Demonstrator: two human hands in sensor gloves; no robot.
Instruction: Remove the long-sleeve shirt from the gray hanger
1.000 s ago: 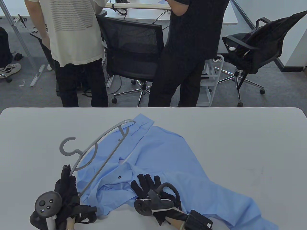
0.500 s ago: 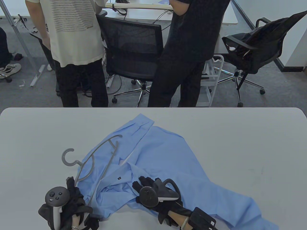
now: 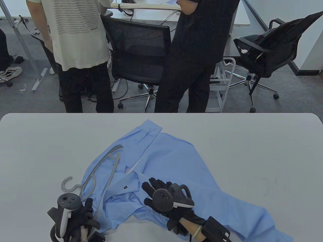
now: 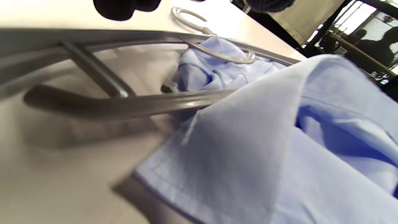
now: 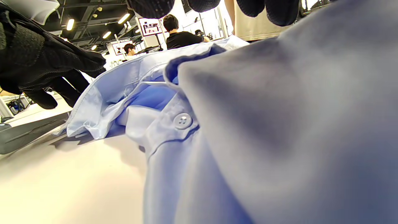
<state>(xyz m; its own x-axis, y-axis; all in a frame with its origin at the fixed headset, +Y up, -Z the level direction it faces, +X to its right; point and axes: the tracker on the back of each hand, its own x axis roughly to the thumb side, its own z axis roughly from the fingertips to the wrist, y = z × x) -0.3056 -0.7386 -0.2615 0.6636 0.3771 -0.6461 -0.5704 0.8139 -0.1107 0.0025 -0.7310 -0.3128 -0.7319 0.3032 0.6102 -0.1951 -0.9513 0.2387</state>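
Observation:
A light blue long-sleeve shirt [image 3: 176,166] lies crumpled across the middle of the white table [image 3: 252,146]. The gray hanger [image 3: 111,163] lies on the shirt's left part, its hook [image 3: 66,184] off the cloth on the bare table. My left hand [image 3: 87,211] grips the hanger's near end at the shirt's left edge. My right hand [image 3: 154,189] rests flat on the shirt with fingers spread, just right of the collar. In the left wrist view the hanger bars [image 4: 108,102] run over the shirt [image 4: 279,140]. The right wrist view shows the shirt [image 5: 264,124] close up with a button [image 5: 182,120].
Two people [image 3: 75,50] stand just beyond the table's far edge, with office chairs [image 3: 141,50] and a white cart [image 3: 222,83] behind them. One sleeve [image 3: 252,221] trails to the table's near right.
The hanger has slid toward me and to the left, its far end coming off the collar. My left hand has drawn back with it. My right hand stays on the shirt.

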